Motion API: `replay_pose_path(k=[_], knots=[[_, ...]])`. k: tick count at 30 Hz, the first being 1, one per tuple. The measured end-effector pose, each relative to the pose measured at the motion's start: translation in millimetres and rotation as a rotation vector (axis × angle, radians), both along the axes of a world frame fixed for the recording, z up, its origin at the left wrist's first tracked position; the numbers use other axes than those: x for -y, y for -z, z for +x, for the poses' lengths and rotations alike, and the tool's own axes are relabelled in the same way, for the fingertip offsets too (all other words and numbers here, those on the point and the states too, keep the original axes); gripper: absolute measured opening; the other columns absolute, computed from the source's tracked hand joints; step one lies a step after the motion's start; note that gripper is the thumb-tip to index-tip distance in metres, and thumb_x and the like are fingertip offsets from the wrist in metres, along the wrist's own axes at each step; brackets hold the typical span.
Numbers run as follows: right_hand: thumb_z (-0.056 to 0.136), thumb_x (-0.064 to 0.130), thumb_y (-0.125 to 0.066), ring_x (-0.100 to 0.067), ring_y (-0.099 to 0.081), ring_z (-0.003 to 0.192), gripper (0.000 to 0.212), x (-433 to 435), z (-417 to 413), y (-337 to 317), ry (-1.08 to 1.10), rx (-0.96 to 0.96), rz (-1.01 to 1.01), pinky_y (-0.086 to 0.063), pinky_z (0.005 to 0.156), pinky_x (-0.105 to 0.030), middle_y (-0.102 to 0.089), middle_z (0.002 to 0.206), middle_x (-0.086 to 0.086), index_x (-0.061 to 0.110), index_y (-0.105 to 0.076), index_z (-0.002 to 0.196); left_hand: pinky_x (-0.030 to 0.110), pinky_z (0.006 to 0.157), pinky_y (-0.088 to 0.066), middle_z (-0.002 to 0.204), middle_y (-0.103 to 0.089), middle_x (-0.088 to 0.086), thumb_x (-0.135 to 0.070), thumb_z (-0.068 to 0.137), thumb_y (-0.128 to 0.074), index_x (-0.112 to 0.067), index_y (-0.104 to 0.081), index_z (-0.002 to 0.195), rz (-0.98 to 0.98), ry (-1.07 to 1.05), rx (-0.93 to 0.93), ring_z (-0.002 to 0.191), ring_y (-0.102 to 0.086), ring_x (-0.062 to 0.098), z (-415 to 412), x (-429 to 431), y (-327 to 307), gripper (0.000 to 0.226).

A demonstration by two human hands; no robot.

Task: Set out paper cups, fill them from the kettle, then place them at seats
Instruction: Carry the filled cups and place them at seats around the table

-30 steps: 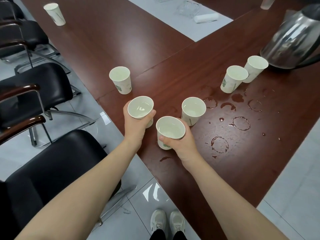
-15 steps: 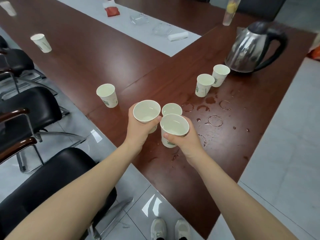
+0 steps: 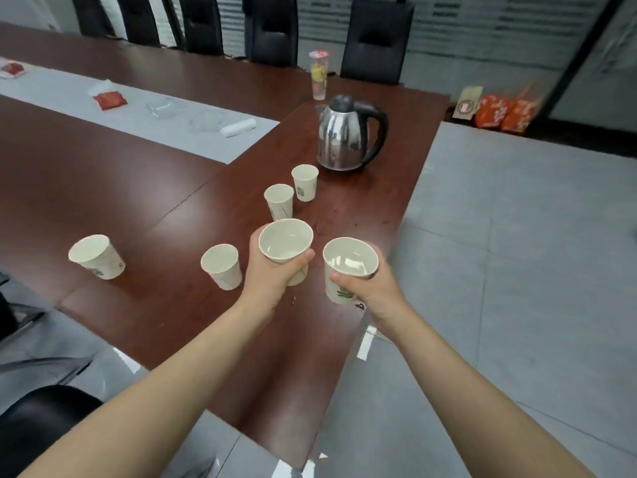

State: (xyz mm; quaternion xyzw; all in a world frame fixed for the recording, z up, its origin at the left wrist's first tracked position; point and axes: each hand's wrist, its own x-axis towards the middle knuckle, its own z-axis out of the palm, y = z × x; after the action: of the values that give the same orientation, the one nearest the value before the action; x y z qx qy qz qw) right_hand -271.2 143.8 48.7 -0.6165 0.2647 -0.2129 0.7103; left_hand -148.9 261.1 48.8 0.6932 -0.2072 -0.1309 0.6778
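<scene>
Head: brown table, kettle, grey floor

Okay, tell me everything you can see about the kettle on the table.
The kettle has a shiny, steel-looking body, a black lid that is shut, a short spout pointing left and a black loop handle on its right. It stands upright near the far right end of the dark red-brown table, touching only the tabletop. The nearest paper cup stands just in front of it, apart; a clear lidded tumbler stands behind it. Whatever is inside is hidden.
</scene>
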Motion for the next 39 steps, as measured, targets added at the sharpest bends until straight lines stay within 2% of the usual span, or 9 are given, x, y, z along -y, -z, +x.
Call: replay_pose_path(k=[3, 6, 10, 14, 21, 25, 32, 36, 39], knots=[[0.059, 0.009, -0.086, -0.006, -0.06, 0.091, 0.06, 41.0, -46.2, -7.2, 0.014, 0.008, 0.001, -0.05, 0.069, -0.022, -0.064, 0.099, 0.009, 0.03, -0.053, 0.105, 0.027, 0.094, -0.046, 0.123, -0.056, 0.003, -0.036, 0.054, -0.083, -0.018, -0.043, 0.123, -0.006, 0.045, -0.029, 0.112, -0.055, 0.011, -35.0, 42.5, -1.6, 0.082], [0.053, 0.02, -0.08, 0.0, -0.061, 0.087, 0.059, 78.4, -89.6, -11.5, 0.037, -0.008, -0.022, -0.049, 0.072, -0.02, -0.064, 0.099, 0.01, 0.029, -0.053, 0.105, 0.031, 0.096, -0.046, 0.124, -0.056, 0.005, -0.039, 0.053, -0.083, -0.015, -0.043, 0.126, -0.007, 0.068, -0.021, 0.113, -0.056, 0.014, -70.1, 81.4, -2.7, 0.087], [0.052, 0.021, -0.078, 0.001, -0.061, 0.085, 0.056, 120.7, -136.2, -17.9, 0.09, -0.021, -0.035, -0.048, 0.067, -0.017, -0.064, 0.097, 0.011, 0.029, -0.053, 0.102, 0.029, 0.093, -0.047, 0.115, -0.056, -0.001, -0.026, 0.061, -0.085, -0.016, -0.044, 0.121, -0.001, 0.094, -0.02, 0.104, -0.057, 0.007, -107.3, 126.9, -3.5, 0.074], [0.051, 0.024, -0.079, -0.007, -0.061, 0.091, 0.06, 167.0, -184.7, -21.6, 0.198, -0.038, -0.044, -0.048, 0.074, -0.023, -0.064, 0.1, 0.008, 0.03, -0.053, 0.104, 0.047, 0.099, -0.047, 0.12, -0.059, 0.012, -0.044, 0.052, -0.084, -0.009, -0.048, 0.124, 0.028, 0.173, -0.014, 0.112, -0.059, 0.024, -141.2, 178.7, -5.6, 0.088], [0.058, 0.019, -0.085, -0.011, -0.062, 0.094, 0.057, 234.4, -239.5, -22.9, 0.338, -0.048, -0.014, -0.051, 0.078, -0.033, -0.065, 0.101, 0.009, 0.032, -0.053, 0.104, 0.05, 0.09, -0.049, 0.118, -0.061, 0.013, -0.047, 0.051, -0.083, -0.006, -0.048, 0.124, 0.046, 0.306, -0.013, 0.108, -0.06, 0.024, -177.6, 260.3, -10.6, 0.09], [0.055, 0.027, -0.079, -0.009, -0.062, 0.093, 0.056, 275.4, -254.9, -23.6, 0.422, -0.058, 0.004, -0.051, 0.083, -0.038, -0.064, 0.101, 0.011, 0.032, -0.052, 0.103, 0.051, 0.089, -0.05, 0.118, -0.061, 0.012, -0.046, 0.052, -0.083, -0.008, -0.049, 0.123, 0.035, 0.358, -0.005, 0.107, -0.061, 0.023, -182.1, 305.0, -10.4, 0.087], [0.055, 0.026, -0.078, -0.016, -0.062, 0.097, 0.058, 367.1, -251.5, -24.0, 0.517, -0.041, 0.003, -0.051, 0.083, -0.041, -0.064, 0.103, 0.006, 0.03, -0.052, 0.107, 0.037, 0.073, -0.049, 0.114, -0.062, 0.009, -0.045, 0.05, -0.084, -0.009, -0.049, 0.123, 0.013, 0.402, -0.041, 0.096, -0.06, 0.015, -161.9, 397.4, -9.1, 0.089], [0.054, 0.027, -0.078, -0.016, -0.062, 0.1, 0.058, 424.6, -234.4, -26.6, 0.535, -0.055, 0.008, -0.05, 0.087, -0.042, -0.064, 0.104, 0.007, 0.032, -0.052, 0.106, 0.025, 0.058, -0.043, 0.097, -0.059, 0.009, -0.053, 0.05, -0.085, 0.003, -0.051, 0.118, 0.043, 0.453, -0.028, 0.084, -0.054, 0.019, -135.1, 456.2, -8.0, 0.094], [0.055, 0.027, -0.079, -0.016, -0.061, 0.1, 0.06, 469.2, -218.3, -31.7, 0.537, -0.052, 0.002, -0.05, 0.085, -0.041, -0.064, 0.105, 0.007, 0.032, -0.052, 0.108, 0.028, 0.061, -0.045, 0.101, -0.059, 0.004, -0.037, 0.056, -0.086, -0.005, -0.05, 0.12, 0.023, 0.451, -0.055, 0.084, -0.056, 0.014, -120.3, 501.9, -13.5, 0.081]])
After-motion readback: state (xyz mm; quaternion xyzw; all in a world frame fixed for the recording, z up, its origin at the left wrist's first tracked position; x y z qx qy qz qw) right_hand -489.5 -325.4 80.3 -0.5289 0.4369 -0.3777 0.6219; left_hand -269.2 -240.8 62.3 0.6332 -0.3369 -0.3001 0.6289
